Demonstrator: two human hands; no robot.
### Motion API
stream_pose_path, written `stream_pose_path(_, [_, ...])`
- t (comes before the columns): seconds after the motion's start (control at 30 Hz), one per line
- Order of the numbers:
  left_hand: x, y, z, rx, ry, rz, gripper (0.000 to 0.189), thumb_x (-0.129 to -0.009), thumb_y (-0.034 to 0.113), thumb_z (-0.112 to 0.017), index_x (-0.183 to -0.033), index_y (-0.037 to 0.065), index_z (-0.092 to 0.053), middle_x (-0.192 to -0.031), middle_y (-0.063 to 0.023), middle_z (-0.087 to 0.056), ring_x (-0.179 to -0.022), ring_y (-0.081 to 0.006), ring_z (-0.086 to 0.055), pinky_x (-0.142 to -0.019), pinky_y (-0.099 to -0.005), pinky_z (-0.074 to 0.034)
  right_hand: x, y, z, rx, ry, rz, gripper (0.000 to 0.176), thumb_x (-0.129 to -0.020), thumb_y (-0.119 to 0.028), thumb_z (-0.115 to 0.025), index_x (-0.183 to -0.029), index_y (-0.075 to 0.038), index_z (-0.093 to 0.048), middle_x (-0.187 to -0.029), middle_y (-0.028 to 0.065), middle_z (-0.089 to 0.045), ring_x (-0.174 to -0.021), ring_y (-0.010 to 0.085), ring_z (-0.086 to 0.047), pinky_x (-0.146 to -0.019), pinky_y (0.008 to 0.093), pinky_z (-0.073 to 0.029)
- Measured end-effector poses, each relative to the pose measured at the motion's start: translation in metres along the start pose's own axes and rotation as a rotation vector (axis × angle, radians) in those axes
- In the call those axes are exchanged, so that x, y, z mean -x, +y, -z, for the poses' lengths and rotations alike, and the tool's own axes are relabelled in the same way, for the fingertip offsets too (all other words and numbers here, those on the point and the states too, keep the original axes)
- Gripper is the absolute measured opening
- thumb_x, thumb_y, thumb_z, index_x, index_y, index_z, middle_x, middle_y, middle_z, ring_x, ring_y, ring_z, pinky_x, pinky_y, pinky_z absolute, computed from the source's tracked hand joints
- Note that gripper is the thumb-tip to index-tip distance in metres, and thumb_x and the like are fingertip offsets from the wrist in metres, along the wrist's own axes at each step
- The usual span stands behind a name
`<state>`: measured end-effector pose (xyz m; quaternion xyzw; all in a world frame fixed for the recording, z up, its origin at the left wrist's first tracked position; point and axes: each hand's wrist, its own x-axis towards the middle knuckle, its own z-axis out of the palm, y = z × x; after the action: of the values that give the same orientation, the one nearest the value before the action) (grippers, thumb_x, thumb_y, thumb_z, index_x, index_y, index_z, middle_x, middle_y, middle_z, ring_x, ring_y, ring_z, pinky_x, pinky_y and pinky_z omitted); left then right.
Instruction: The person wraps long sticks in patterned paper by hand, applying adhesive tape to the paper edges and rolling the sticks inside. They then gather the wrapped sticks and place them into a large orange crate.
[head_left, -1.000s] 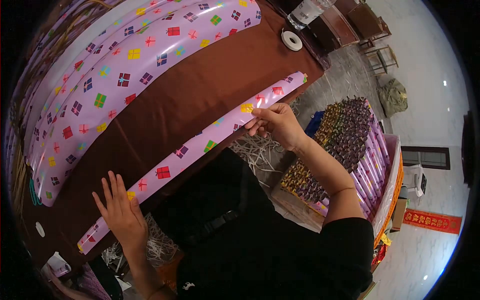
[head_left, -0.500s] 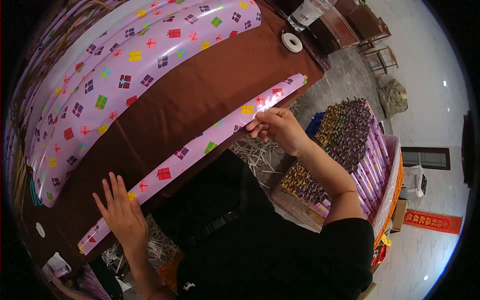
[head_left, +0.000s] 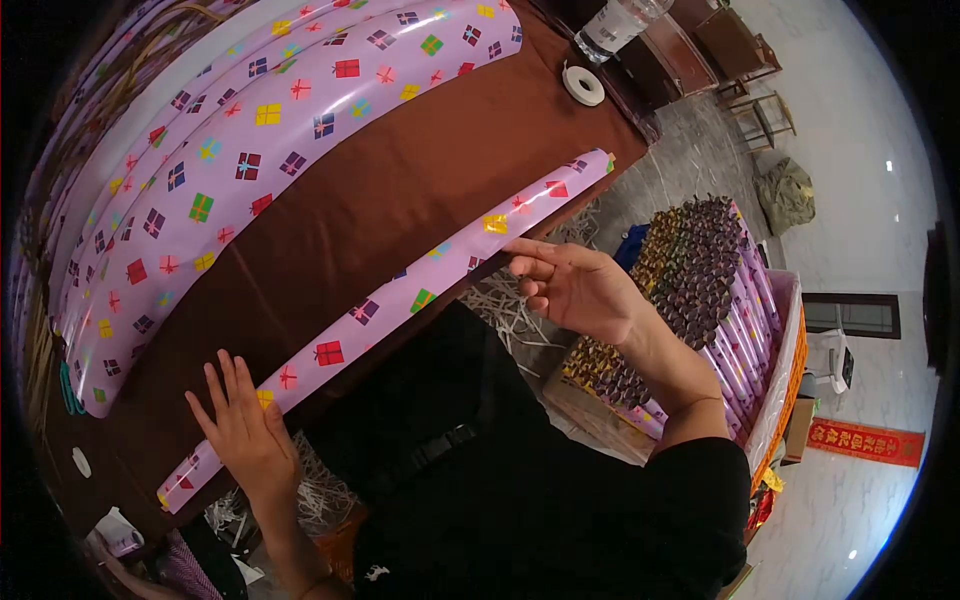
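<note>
A narrow roll of lilac gift wrapping paper (head_left: 387, 307), printed with colourful presents, lies slantwise along the near edge of the brown-covered table. My left hand (head_left: 246, 430) rests flat across its lower left part, fingers spread. Near the roll's right half is my right hand (head_left: 583, 288), palm partly turned up. Its index finger reaches to the near edge of the paper, while the other fingers are loosely bent with nothing visible in them. Beyond the roll, large loose sheets of the same wrapping paper (head_left: 225, 170) curve over the table.
A roll of white tape (head_left: 583, 86) and a clear plastic bottle (head_left: 618, 28) sit at the table's far right. An orange crate (head_left: 793, 375) holds many finished paper rolls (head_left: 690, 275) on the right. Shredded paper strips (head_left: 507, 312) lie below the table edge.
My right hand has drawn back from the top of the roll toward its near edge, palm turning upward. My left hand has barely moved.
</note>
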<state>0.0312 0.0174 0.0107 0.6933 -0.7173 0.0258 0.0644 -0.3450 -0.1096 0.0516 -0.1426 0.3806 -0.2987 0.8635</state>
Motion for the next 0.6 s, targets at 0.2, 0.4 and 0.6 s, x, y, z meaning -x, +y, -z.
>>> stream_pose_path(0.2, [0.002,0.000,-0.001,-0.004,0.009,-0.013,0.047,-0.104,0.023,-0.033,-0.139,-0.005,-0.045,-0.147,-0.0188,-0.043,-0.140,-0.0383,-0.034,-0.115,-0.0599,-0.016,0.013,0.005,-0.026,-0.025,0.134,0.008,0.043,-0.093,-0.018,-0.054,-0.133,-0.002,-0.047,-0.113,0.0057,-0.064,-0.086,0.0133,-0.056,-0.079,0.0279,-0.046])
stream_pose_path(0.4, [0.003,-0.002,-0.004,-0.023,0.017,-0.015,0.047,-0.104,0.024,-0.033,-0.139,-0.005,-0.045,-0.147,-0.0182,-0.043,-0.140,-0.0377,-0.034,-0.115,-0.0603,-0.016,0.015,-0.003,-0.045,0.088,0.154,-0.017,0.037,-0.094,-0.018,-0.053,-0.128,-0.005,-0.046,-0.117,0.0098,-0.064,-0.083,0.0135,-0.057,-0.076,0.0298,-0.046])
stream_pose_path(0.6, [0.002,-0.002,-0.003,-0.040,0.014,-0.011,0.048,-0.104,0.025,-0.032,-0.139,-0.004,-0.045,-0.147,-0.0177,-0.044,-0.141,-0.0371,-0.034,-0.115,-0.0603,-0.017,0.002,-0.001,-0.033,0.203,0.236,-0.019,0.025,-0.095,-0.027,-0.056,-0.111,-0.008,-0.057,-0.103,0.0078,-0.067,-0.074,0.0124,-0.058,-0.062,0.0269,-0.045])
